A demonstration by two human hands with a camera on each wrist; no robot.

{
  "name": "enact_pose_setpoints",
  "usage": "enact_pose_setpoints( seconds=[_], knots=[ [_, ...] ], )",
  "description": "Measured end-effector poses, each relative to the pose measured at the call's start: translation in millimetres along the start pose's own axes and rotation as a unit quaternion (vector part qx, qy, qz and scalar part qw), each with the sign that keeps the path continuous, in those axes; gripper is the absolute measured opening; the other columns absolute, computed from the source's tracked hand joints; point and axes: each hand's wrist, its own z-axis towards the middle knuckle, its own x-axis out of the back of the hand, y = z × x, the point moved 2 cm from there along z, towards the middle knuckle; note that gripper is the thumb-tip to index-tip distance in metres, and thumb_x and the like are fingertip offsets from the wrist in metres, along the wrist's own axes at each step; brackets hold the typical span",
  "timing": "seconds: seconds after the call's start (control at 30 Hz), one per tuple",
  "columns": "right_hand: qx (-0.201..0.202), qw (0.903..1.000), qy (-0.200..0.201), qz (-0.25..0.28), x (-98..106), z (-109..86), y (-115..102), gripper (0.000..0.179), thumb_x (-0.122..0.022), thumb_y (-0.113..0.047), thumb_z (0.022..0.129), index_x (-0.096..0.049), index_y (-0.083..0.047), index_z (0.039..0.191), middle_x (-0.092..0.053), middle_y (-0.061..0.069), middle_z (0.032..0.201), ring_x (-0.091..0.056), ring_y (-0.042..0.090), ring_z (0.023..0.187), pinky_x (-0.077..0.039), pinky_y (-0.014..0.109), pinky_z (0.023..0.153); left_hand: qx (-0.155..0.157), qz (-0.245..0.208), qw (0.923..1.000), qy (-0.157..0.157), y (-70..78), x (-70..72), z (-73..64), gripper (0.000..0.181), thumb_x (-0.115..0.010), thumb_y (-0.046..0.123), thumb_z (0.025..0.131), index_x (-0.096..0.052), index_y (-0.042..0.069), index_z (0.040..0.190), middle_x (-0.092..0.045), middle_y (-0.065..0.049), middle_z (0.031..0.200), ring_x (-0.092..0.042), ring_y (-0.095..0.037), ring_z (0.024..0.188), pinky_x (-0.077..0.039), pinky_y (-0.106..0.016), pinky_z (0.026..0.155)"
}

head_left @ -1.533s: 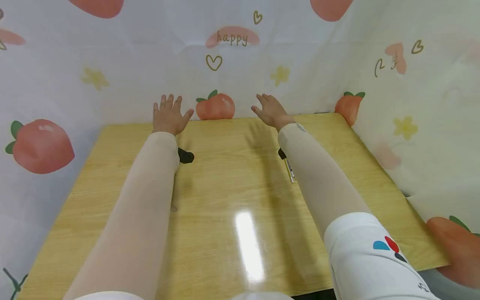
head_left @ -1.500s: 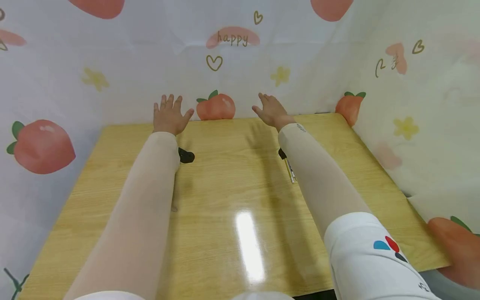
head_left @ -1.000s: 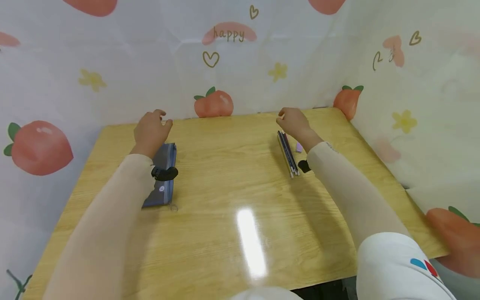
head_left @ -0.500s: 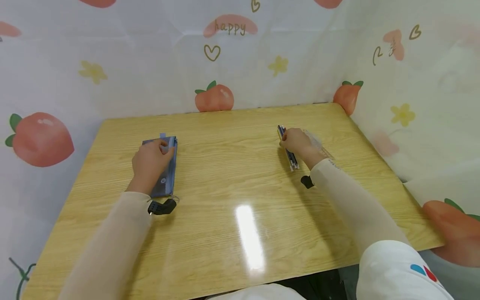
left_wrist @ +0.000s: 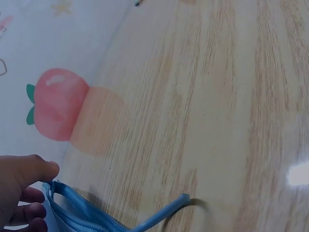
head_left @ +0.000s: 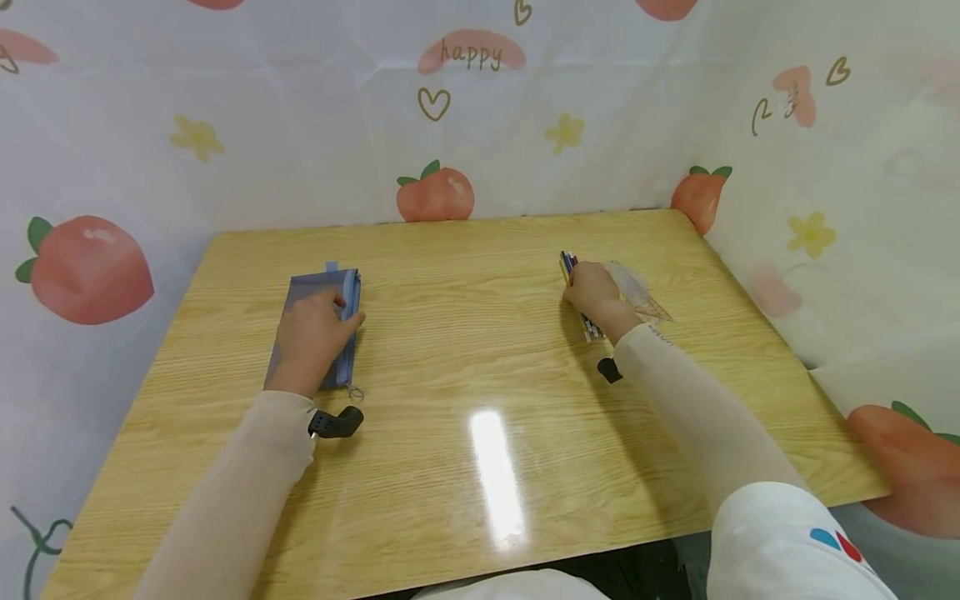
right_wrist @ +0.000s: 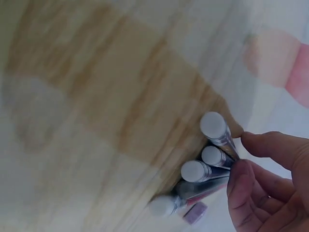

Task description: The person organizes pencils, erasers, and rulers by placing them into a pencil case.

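A blue zippered pencil case (head_left: 304, 287) lies on the left of the table, a ring (head_left: 356, 393) at its near corner. Over the case is my left hand (head_left: 311, 337), thumb and forefinger bent apart; in the left wrist view its fingers (left_wrist: 34, 211) are beside the zip and pinch nothing visible. On the right, my right hand (head_left: 596, 292) reaches down onto a bundle of pencils (head_left: 568, 263). The right wrist view has the thumb and forefinger on either side of the white-tipped pencils (right_wrist: 213, 125), pinching them; the far ends are hidden there.
Behind the right hand lie clear plastic rulers (head_left: 636, 287), partly covered by the wrist. A small purple eraser (right_wrist: 195, 213) sits by the pencils. The wooden table (head_left: 450, 333) meets a printed cloth wall (head_left: 337, 125) at the back and right.
Both hands came down from raised and spread near the back wall. The left moved over the pencil case, and the right took hold of the pencils. Case and rulers came into sight.
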Motion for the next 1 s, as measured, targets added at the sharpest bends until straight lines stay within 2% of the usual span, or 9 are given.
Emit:
enact_pose_setpoints(
  seconds=[0.1, 0.23, 0.47, 0.63, 0.7, 0.77, 0.9, 0.93, 1.0],
  knots=[
    [0.007, 0.9999, 0.006, -0.005, -2.1, 1.0, -1.1, 0.042, -0.056, -0.002, 0.091, -0.04, -0.014, 0.054, -0.034, -0.003, 0.047, -0.025, 0.011, 0.044, -0.031, 0.026, 0.045, -0.006, 0.002, 1.0, 0.005, 0.1, -0.1, 0.5, 0.041, -0.067, 0.037, 0.092, -0.064, 0.002, 0.114, -0.068, -0.015, 0.073, -0.055, -0.022, 0.048, -0.044, -0.035, 0.042],
    [0.012, 0.9999, 0.007, -0.008, -2.6, 1.0, -4.7, 0.042, -0.054, 0.001, 0.091, -0.038, -0.013, 0.055, -0.032, -0.002, 0.047, -0.025, 0.011, 0.043, -0.031, 0.026, 0.045, -0.009, 0.007, 0.9999, 0.011, -0.9, -1.5, 2.0, 0.038, -0.068, 0.034, 0.091, -0.065, 0.003, 0.113, -0.067, -0.017, 0.074, -0.055, -0.024, 0.05, -0.043, -0.036, 0.043],
    [-0.002, 1.0, 0.005, -0.002, -3.5, -1.3, -9.2, 0.042, -0.053, 0.003, 0.09, -0.036, -0.013, 0.055, -0.026, -0.003, 0.049, -0.024, 0.011, 0.044, -0.029, 0.026, 0.045, -0.004, 0.018, 0.9997, 0.016, -2.7, -6.3, 3.3, 0.035, -0.068, 0.031, 0.091, -0.063, 0.004, 0.111, -0.064, -0.016, 0.073, -0.052, -0.024, 0.048, -0.04, -0.035, 0.04],
    [-0.006, 1.0, 0.004, -0.004, -5.8, -2.7, -9.5, 0.032, -0.052, 0.002, 0.092, -0.048, -0.007, 0.061, -0.047, 0.004, 0.054, -0.039, 0.014, 0.047, -0.037, 0.026, 0.046, 0.004, 0.023, 0.9997, 0.011, -1.8, -6.3, 1.2, 0.035, -0.067, 0.032, 0.092, -0.062, 0.003, 0.112, -0.065, -0.019, 0.075, -0.051, -0.025, 0.047, -0.038, -0.034, 0.039],
    [-0.003, 0.9999, 0.008, -0.006, -6.0, -3.9, -10.4, 0.029, -0.051, 0.002, 0.092, -0.052, -0.005, 0.065, -0.051, 0.006, 0.057, -0.042, 0.015, 0.049, -0.037, 0.026, 0.047, 0.007, 0.021, 0.9997, 0.014, -2.0, -6.3, 0.9, 0.034, -0.066, 0.031, 0.092, -0.062, 0.004, 0.113, -0.065, -0.019, 0.075, -0.051, -0.025, 0.047, -0.038, -0.034, 0.039],
    [0.0, 0.9999, 0.014, -0.007, -5.6, -5.2, -11.6, 0.029, -0.05, 0.002, 0.092, -0.05, -0.007, 0.064, -0.043, 0.003, 0.055, -0.036, 0.013, 0.048, -0.033, 0.026, 0.046, 0.009, 0.018, 0.9996, 0.018, -2.2, -6.3, 0.6, 0.033, -0.065, 0.03, 0.093, -0.062, 0.003, 0.113, -0.065, -0.019, 0.074, -0.05, -0.024, 0.046, -0.038, -0.033, 0.038],
    [0.011, 0.9997, 0.021, -0.007, -4.5, -7.6, -14.0, 0.035, -0.049, 0.005, 0.088, -0.035, -0.012, 0.06, -0.022, -0.003, 0.052, -0.02, 0.011, 0.048, -0.022, 0.025, 0.047, 0.009, 0.011, 0.9994, 0.033, -2.5, -6.9, 0.9, 0.031, -0.063, 0.028, 0.093, -0.063, 0.003, 0.113, -0.066, -0.019, 0.075, -0.05, -0.024, 0.045, -0.037, -0.032, 0.037],
    [0.012, 0.9997, 0.022, -0.008, -4.4, -7.9, -14.3, 0.035, -0.049, 0.005, 0.088, -0.035, -0.011, 0.06, -0.021, -0.003, 0.053, -0.019, 0.011, 0.049, -0.022, 0.026, 0.048, 0.01, 0.008, 0.9993, 0.036, -2.7, -7.3, 1.0, 0.031, -0.062, 0.027, 0.093, -0.064, 0.003, 0.113, -0.066, -0.02, 0.075, -0.05, -0.024, 0.045, -0.037, -0.032, 0.036],
    [0.012, 0.9996, 0.024, -0.005, -4.3, -8.8, -14.8, 0.029, -0.052, 0.003, 0.088, -0.044, -0.007, 0.062, -0.032, 0.0, 0.054, -0.027, 0.012, 0.049, -0.027, 0.026, 0.048, 0.013, 0.0, 0.9991, 0.041, -2.9, -8.2, 1.1, 0.031, -0.06, 0.026, 0.093, -0.064, 0.003, 0.114, -0.067, -0.02, 0.076, -0.05, -0.024, 0.045, -0.037, -0.032, 0.037]
  ],
)
